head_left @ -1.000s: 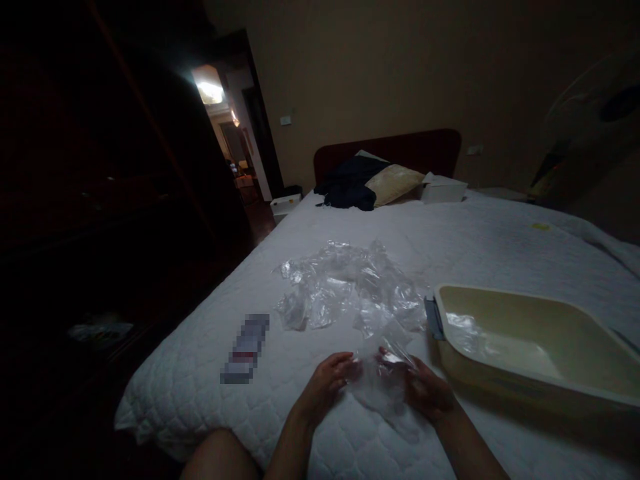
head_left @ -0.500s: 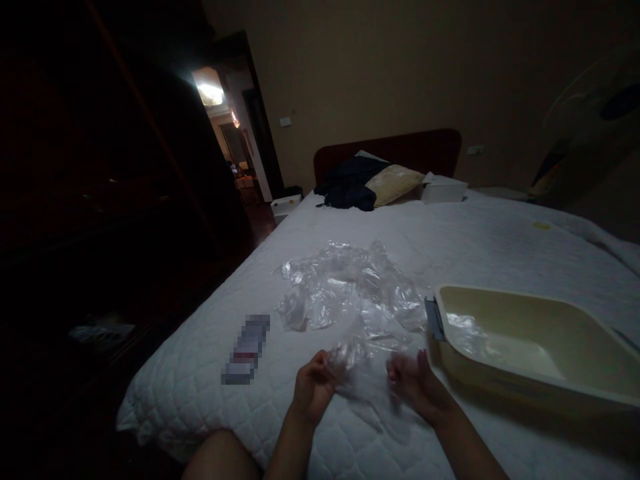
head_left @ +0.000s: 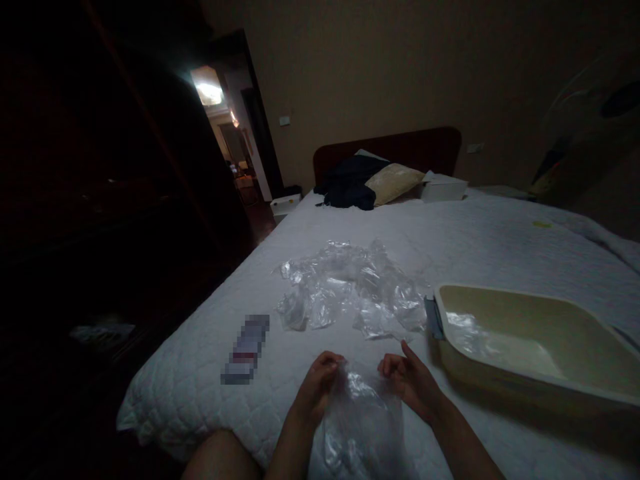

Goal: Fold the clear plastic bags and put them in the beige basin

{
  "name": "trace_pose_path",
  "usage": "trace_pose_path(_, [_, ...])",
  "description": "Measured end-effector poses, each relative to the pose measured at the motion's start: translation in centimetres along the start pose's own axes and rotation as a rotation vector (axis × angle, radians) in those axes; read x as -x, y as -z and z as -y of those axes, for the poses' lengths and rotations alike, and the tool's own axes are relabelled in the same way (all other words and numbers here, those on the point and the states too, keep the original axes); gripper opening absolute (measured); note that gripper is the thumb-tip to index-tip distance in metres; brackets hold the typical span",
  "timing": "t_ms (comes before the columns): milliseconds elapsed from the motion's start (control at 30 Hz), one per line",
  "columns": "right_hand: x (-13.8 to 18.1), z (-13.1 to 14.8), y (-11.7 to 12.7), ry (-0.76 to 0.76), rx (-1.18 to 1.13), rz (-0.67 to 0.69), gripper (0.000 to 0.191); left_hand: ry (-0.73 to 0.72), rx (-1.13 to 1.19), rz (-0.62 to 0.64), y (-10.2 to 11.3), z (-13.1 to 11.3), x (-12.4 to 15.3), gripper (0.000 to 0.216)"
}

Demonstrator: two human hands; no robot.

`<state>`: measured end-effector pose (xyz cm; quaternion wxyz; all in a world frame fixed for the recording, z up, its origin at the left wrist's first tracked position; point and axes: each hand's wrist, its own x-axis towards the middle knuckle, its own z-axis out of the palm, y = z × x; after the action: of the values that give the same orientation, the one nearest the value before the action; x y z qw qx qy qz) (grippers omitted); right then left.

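The left hand [head_left: 317, 385] and the right hand [head_left: 416, 387] are working low over the near part of the bed [head_left: 480, 240], with the bag [head_left: 364, 427] between them. The left forearm [head_left: 290, 450] is coming up from the lower edge of the view and is leaning a little to the right. The right forearm [head_left: 467, 443] is slanting inward from the lower right, so both hands are facing each other. The left hand is bending its fingers, and the thumb and fingertips are closing together on the bag's upper left edge. The right hand is standing at the bag's upper right side. Its fingers are curling inward, while its thumb is pointing up, apart from them; whether these fingers are gripping the film, I cannot tell. The bag is hanging from the left fingertips and is spreading down toward the viewer, reaching the lower edge of the view. Beyond the hands, a pile [head_left: 350, 287] of clear plastic is lying on the bed. The tub [head_left: 515, 393] is standing to the right of the right hand, near but apart. A knee [head_left: 223, 457] is showing left of the left forearm.
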<state>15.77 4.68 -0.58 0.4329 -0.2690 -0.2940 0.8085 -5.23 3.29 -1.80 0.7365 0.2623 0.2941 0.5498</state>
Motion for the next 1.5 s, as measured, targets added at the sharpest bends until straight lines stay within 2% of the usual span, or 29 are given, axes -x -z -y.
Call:
trace_pose_path(100, [0.0, -0.3, 0.1, 0.009, 0.024, 0.009, 0.052, 0.014, -0.050, -0.061, 0.3, 0.4, -0.2, 0.019])
trace_pose_path(267, [0.1, -0.8, 0.4, 0.008, 0.141, 0.006, 0.031, -0.007, -0.079, -0.099, 0.2, 0.6, -0.1, 0.022])
trace_pose_path(500, [-0.2, -1.4, 0.5, -0.004, 0.360, 0.030, 0.025, 0.000, -0.161, -0.110, -0.3, 0.6, 0.1, 0.023])
trace_pose_path(700, [-0.1, -0.8, 0.9, 0.104, 0.100, -0.073, 0.023, 0.005, -0.019, -0.056, -0.6, 0.2, 0.2, 0.018])
trace_pose_path(833, [0.7, -0.4, 2.5, 0.193, -0.024, -0.190, 0.032, 0.001, 0.060, 0.014, -0.5, 0.1, 0.3, 0.022])
trace_pose_path(967, [1.3, -0.7, 3.7, 0.184, 0.095, -0.105, 0.042, 0.020, 0.016, 0.062, -0.4, 0.3, 0.2, 0.028])
trace_pose_path(1100, [0.8, -0.8, 3.1, 0.167, 0.206, -0.072, 0.040, 0.073, -0.046, 0.081, -0.6, 0.3, 0.3, 0.038])
trace_pose_path(1300, [-0.1, -0.8, 1.1, 0.127, 0.311, -0.034, 0.028, 0.010, -0.163, 0.034, -1.2, 0.2, 0.7, 0.033])
trace_pose_path(1400, [0.1, -0.9, 0.7, 0.123, 0.386, 0.018, 0.029, 0.011, -0.247, -0.018, -1.4, 0.3, 0.6, 0.020])
trace_pose_path(1500, [0.4, -0.7, 0.4, 0.127, 0.381, 0.065, 0.032, -0.003, -0.236, -0.015, -1.4, 0.4, 0.5, 0.014])
